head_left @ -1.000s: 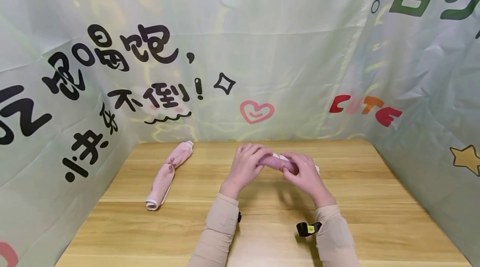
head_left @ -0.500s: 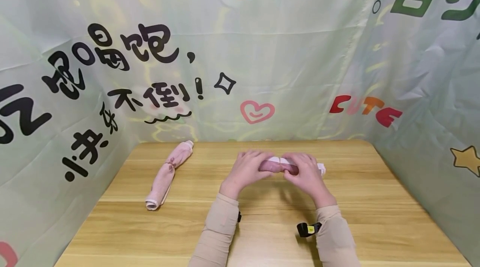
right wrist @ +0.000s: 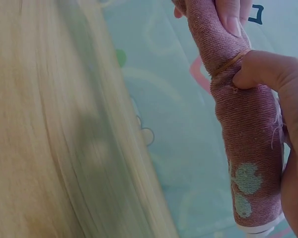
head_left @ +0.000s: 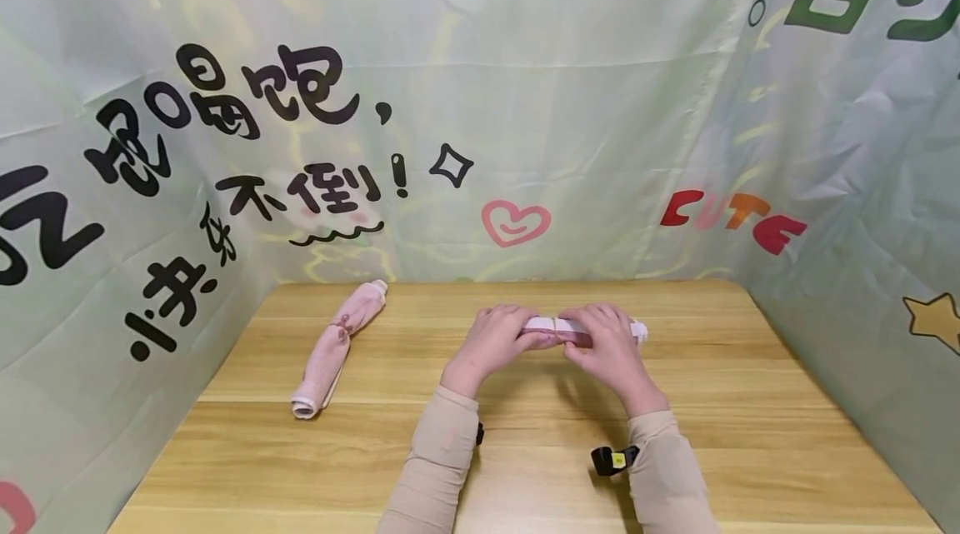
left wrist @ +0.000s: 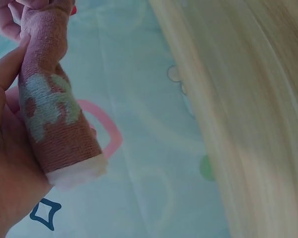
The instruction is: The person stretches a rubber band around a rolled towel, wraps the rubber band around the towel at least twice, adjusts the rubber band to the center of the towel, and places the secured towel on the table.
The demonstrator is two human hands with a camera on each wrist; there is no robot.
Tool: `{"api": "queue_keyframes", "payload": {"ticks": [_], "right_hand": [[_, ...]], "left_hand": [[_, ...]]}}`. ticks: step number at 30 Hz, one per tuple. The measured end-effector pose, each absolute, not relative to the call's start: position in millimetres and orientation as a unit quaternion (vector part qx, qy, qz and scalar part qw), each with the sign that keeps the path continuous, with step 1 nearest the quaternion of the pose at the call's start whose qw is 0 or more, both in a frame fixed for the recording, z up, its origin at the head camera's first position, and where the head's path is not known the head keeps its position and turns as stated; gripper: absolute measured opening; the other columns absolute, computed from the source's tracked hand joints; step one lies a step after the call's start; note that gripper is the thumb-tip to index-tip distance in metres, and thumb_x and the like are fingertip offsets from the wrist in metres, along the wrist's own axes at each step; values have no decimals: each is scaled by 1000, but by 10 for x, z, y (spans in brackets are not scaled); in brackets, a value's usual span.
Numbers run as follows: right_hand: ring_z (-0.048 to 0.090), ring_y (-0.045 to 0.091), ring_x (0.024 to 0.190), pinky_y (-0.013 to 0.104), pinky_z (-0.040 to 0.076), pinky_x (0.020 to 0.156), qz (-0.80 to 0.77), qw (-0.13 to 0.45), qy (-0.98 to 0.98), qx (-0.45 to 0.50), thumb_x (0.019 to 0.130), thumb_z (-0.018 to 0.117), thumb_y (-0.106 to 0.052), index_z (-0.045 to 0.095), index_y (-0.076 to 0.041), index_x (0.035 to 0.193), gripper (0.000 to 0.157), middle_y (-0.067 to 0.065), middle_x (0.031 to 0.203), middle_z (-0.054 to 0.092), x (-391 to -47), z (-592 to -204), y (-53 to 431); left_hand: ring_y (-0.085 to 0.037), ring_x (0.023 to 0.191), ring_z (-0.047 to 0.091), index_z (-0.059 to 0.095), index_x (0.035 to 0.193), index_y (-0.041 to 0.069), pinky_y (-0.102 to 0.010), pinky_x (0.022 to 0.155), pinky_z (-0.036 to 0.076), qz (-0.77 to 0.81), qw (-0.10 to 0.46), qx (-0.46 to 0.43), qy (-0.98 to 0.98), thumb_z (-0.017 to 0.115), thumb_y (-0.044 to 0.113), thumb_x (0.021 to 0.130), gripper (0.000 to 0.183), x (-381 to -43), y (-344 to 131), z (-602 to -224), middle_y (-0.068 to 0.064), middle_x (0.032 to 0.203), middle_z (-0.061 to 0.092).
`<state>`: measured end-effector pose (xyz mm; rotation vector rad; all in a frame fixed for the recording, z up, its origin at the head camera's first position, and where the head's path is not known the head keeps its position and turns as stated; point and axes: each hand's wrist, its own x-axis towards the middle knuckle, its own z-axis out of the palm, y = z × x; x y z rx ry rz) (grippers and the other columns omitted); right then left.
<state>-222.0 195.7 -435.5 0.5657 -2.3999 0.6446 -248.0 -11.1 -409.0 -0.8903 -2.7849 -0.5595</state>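
Both hands hold one rolled pink towel (head_left: 542, 325) between them, level above the far half of the table. My left hand (head_left: 491, 344) grips its left part, thumb laid along the roll in the left wrist view. The right hand (head_left: 609, 351) is curled round the other part. A thin rubber band (right wrist: 232, 63) circles the roll's middle, pinching in the cloth, and the right thumb presses right beside it. Pale blue patches (left wrist: 49, 105) mark the towel, and its ends are white. The palms hide much of the roll.
A second rolled pink towel (head_left: 324, 361), narrowed at its middle, lies slanted on the left of the wooden table (head_left: 750, 434). Printed cloth (head_left: 600, 142) hangs behind and along both sides. A black wrist camera (head_left: 613, 461) sits by the right sleeve.
Between the hands, the held roll has turned so more of its white edge shows. Both hands have lowered slightly and stay on it. The towel on the left has not moved.
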Motion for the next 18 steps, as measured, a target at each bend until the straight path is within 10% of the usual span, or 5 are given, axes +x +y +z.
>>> {"api": "queue_keyframes", "payload": {"ticks": [18], "right_hand": [[52,35,96,50,37,92,303,418,-818,254,77,76,-2,55,-4,78,21,16,98,61,-2306,-4411,1764]], "left_hand": [[-14,106,62,63,117,18,-40,92,46,-206,102,-308,-923,49,40,101,30,-2491,-87,-4082,4,116,67]]}}
